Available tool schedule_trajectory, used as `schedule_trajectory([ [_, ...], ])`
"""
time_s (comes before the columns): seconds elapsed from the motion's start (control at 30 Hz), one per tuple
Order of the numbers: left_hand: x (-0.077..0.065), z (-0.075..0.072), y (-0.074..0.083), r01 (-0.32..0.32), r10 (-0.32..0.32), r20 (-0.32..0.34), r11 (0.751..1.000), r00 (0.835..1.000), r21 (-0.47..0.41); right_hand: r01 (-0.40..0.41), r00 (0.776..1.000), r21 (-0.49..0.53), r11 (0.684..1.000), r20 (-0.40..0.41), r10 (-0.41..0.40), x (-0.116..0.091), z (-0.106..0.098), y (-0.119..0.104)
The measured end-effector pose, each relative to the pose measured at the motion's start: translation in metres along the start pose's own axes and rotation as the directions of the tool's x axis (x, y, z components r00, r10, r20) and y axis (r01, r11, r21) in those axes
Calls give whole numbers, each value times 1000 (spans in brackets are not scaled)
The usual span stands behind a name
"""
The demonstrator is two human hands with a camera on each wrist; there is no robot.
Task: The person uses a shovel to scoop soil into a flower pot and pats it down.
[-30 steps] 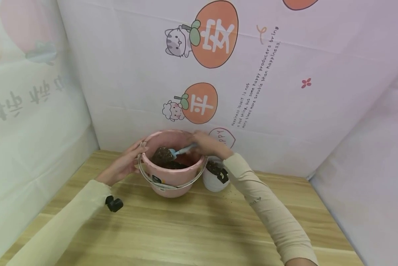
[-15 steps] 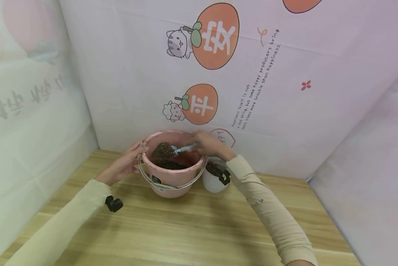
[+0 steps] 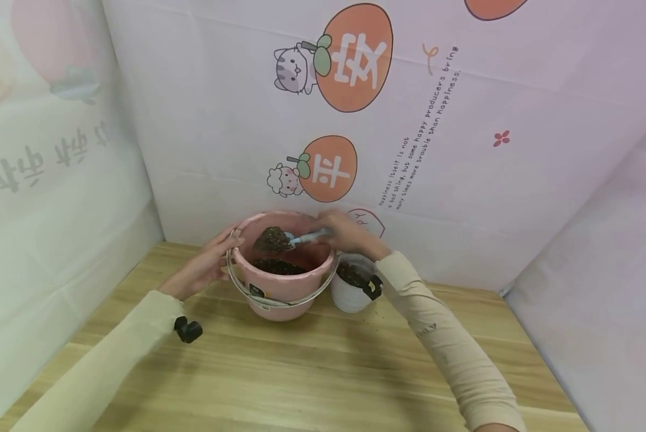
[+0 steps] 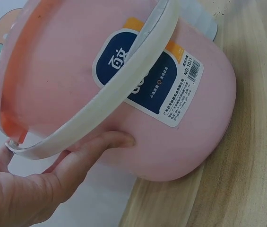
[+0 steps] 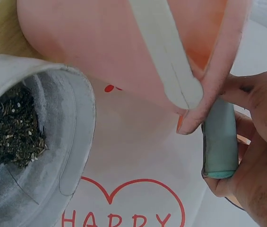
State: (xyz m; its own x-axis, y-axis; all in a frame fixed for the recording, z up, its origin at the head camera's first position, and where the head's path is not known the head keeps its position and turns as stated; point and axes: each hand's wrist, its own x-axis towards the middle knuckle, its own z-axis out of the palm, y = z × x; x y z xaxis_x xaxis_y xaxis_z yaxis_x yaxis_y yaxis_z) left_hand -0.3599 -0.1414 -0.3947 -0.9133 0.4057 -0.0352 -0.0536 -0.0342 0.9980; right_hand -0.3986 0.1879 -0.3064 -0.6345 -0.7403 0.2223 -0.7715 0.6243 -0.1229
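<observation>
A pink bucket (image 3: pixel 287 291) with a white handle stands on the table, dark soil (image 3: pixel 279 267) in its bottom. My left hand (image 3: pixel 209 264) grips its left rim; in the left wrist view the thumb (image 4: pixel 116 139) presses the outer wall below the white handle. My right hand (image 3: pixel 346 231), at the far right rim, holds a small light-blue trowel (image 3: pixel 312 236) by its grip. A heap of dark soil (image 3: pixel 273 239) covers the trowel's blade inside the bucket. In the right wrist view, fingers wrap the trowel's pale blue-green grip (image 5: pixel 220 142) close beside the rim.
A white pot (image 3: pixel 349 300) partly filled with soil stands against the bucket's right side, under my right forearm. Crumbs of soil lie beside it on the wooden table (image 3: pixel 301 384). White printed sheets (image 3: pixel 220 120) wall in the back and both sides.
My right hand has raised the soil-laden trowel slightly inside the bucket and drawn it a little to the right, showing more soil below. The left hand keeps its hold on the rim.
</observation>
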Motion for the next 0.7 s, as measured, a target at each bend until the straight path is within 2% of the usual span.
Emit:
schedule_trajectory([
  [0.27,4,2,2,12,-12,3,1000,1000,17,-26,1000,62,998,-13,26,-9,-3,5],
  [0.7,1,0,2,13,-13,-1,1000,1000,-14,-67,996,42,997,-61,70,-25,-14,14],
])
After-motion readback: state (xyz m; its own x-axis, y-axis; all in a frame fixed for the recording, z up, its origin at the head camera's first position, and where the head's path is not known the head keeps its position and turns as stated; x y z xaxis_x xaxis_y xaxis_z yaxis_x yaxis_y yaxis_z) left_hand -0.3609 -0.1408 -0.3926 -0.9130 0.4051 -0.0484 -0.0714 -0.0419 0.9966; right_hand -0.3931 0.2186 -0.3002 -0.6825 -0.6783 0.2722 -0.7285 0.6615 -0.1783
